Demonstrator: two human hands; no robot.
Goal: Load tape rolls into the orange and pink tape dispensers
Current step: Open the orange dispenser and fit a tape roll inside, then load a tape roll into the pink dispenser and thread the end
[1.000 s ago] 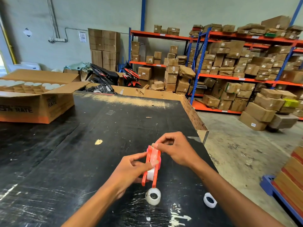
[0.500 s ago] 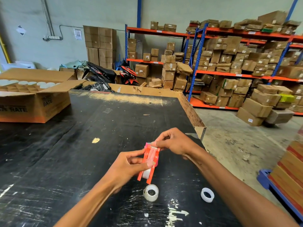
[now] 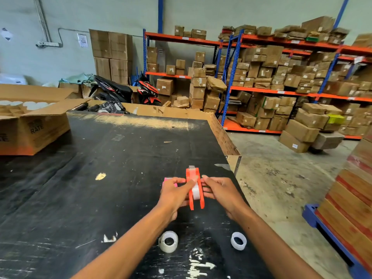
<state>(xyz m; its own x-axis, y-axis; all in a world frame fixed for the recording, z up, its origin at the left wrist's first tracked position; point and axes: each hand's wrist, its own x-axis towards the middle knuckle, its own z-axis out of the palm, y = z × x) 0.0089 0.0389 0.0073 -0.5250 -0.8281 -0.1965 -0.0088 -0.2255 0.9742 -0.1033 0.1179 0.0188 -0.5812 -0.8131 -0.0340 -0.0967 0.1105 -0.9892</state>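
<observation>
An orange tape dispenser [image 3: 194, 186] stands upright on the black table [image 3: 100, 178], a clear tape roll showing between its two side plates. My left hand [image 3: 174, 193] grips its left side, thumb over the top. My right hand [image 3: 218, 191] holds its right side with the fingertips. A pink dispenser [image 3: 168, 181] peeks out behind my left hand's fingers. Two loose rolls lie near the front edge: a clear tape roll [image 3: 168, 241] and a white ring-shaped roll or core [image 3: 238, 240].
An open cardboard box [image 3: 34, 127] holding white rolls sits at the table's far left. The table's right edge [image 3: 227, 141] drops to a concrete floor. Shelves stacked with cartons line the back wall. A blue pallet with stacked boxes [image 3: 346, 208] stands at the right.
The orange dispenser has gone from tilted in the air to upright on the table, further from me. My right hand moved from its top end to its right side. The pink dispenser came into sight.
</observation>
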